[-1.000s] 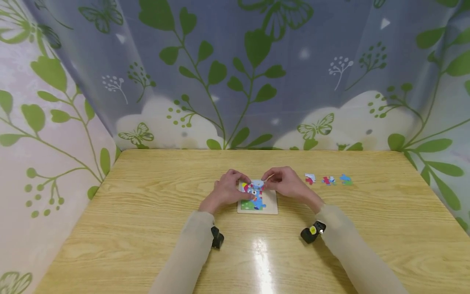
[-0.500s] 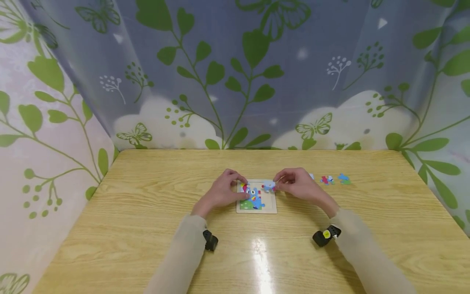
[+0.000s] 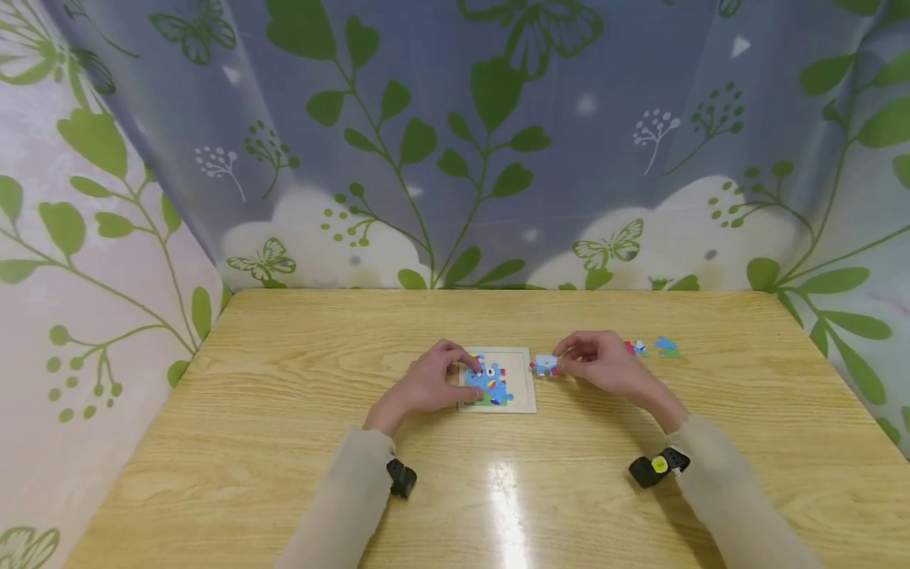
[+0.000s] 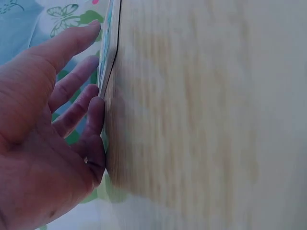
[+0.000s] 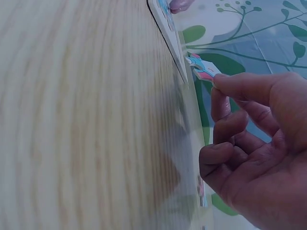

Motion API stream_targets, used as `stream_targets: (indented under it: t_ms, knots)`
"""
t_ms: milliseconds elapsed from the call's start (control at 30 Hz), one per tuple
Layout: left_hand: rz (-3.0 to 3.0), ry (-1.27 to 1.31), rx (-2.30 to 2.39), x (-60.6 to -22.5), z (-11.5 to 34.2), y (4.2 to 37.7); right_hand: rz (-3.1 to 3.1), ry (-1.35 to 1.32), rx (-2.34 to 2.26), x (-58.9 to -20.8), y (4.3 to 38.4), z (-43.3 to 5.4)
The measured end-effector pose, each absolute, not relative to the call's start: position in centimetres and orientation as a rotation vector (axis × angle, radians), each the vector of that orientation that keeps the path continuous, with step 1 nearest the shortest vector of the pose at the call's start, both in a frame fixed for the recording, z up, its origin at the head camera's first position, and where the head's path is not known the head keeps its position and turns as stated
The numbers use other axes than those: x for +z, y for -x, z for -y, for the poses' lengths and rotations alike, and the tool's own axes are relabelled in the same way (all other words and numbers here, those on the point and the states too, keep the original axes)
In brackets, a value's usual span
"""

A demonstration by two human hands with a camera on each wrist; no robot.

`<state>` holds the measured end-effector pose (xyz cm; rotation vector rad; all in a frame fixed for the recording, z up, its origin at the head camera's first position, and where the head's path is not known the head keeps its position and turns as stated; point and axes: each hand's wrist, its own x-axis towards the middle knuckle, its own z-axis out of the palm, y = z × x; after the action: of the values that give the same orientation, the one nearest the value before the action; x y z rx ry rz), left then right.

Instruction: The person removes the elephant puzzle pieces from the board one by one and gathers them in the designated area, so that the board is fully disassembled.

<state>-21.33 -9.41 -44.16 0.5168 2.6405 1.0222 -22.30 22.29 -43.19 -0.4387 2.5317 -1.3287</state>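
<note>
A square jigsaw board (image 3: 522, 379) lies on the table, its left part filled with joined blue, green and yellow pieces (image 3: 494, 385). Over its left side is my left hand (image 3: 423, 385), thumb and fingers spread and relaxed, the tips at the joined pieces. Just right of the board, my right hand (image 3: 604, 363) pinches a light blue and white puzzle piece (image 3: 546, 365) with pink bits between thumb and forefinger. In the right wrist view this puzzle piece (image 5: 206, 68) is held clear of the board's edge (image 5: 168, 36); the other right fingers curl inward.
Beyond the right hand lie loose puzzle pieces: a blue and green one (image 3: 667, 346) and a red, white and blue one (image 3: 640, 348), partly hidden by the hand. A patterned curtain (image 3: 398, 158) hangs behind the wooden table (image 3: 320, 340).
My right hand has lifted the light blue puzzle piece off the board's upper part and carried it right, past the frame. My left hand has slid slightly left and down, staying at the board.
</note>
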Motion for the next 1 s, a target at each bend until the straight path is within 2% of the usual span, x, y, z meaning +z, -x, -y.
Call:
stream_targets:
  t_ms: [1000]
  knots:
    - [-2.69, -0.481, 0.933, -44.1, 8.5, 21.1, -2.517, 0.355, -1.332, -42.6, 20.8, -27.4]
